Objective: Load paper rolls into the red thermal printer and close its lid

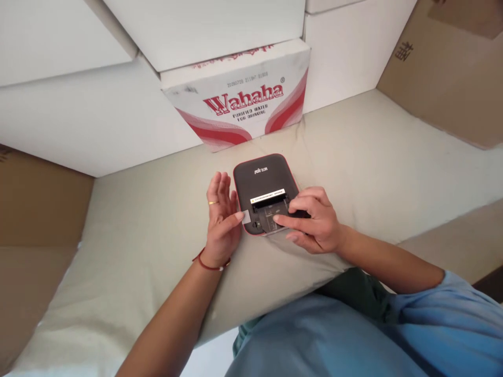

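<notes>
A small black printer (pixel 261 183) with a red edge lies flat on the cloth-covered surface. A white strip label (pixel 268 197) runs above its dark slot. My left hand (pixel 223 225) is at its left side, fingers stretched out and thumb apart. The thumb tip touches a small light-grey piece (pixel 247 217) over the printer's lower left corner; whether it is stuck to the thumb or the printer I cannot tell. From the right, my right hand (pixel 316 222) lays its outstretched index finger on the dark lower panel (pixel 271 217). Its other fingers bend at the printer's right edge, apart from the thumb.
Behind the printer stands a white and red water carton (pixel 243 99) among stacked white boxes (pixel 220 26). Brown cardboard boxes stand at the left (pixel 43 204) and the right (pixel 451 73). Pale cloth (pixel 157 251) covers the work surface, whose front edge meets my blue clothing.
</notes>
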`<state>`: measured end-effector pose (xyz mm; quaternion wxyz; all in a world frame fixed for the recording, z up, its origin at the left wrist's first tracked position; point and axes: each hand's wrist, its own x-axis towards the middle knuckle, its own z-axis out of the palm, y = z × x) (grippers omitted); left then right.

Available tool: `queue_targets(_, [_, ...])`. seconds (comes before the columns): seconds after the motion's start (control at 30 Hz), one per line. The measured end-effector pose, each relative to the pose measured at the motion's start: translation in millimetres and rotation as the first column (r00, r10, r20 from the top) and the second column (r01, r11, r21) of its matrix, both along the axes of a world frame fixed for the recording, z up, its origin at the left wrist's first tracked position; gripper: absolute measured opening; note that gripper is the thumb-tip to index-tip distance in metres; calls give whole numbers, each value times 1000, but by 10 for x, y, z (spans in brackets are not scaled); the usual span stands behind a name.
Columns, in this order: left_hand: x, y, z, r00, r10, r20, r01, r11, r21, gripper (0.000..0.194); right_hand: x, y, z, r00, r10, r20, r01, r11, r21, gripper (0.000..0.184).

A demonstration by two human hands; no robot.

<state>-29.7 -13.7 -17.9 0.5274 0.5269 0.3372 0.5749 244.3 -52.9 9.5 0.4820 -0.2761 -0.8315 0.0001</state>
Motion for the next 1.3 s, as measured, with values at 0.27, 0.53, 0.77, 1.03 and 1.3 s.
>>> queue_targets(0.27, [45,-63,68,985,-128,113,148,970,-193,110,15,-1,-19,1000,8,22,-9,999,33,36])
queue_targets(0.53, [16,-13,-59,987,-158,-18,155,983,-102,111,25,-1,15,999,31,35,-32,999,16,37])
queue_targets(0.77, [29,44,-131,981,-153,-118,151,988,-23,108,49,11,-62,996,-26,87,26,1000,10,36])
queue_targets(1.03, [61,138,-317,991,-132,-5,132,991,0,103,31,72,226,993,-3,122,-8,996,85,25])
queue_targets(1.3, [84,185,-323,982,-184,32,184,983,-12,109,6,573,899,926,-36,377,241,824,-513,34])
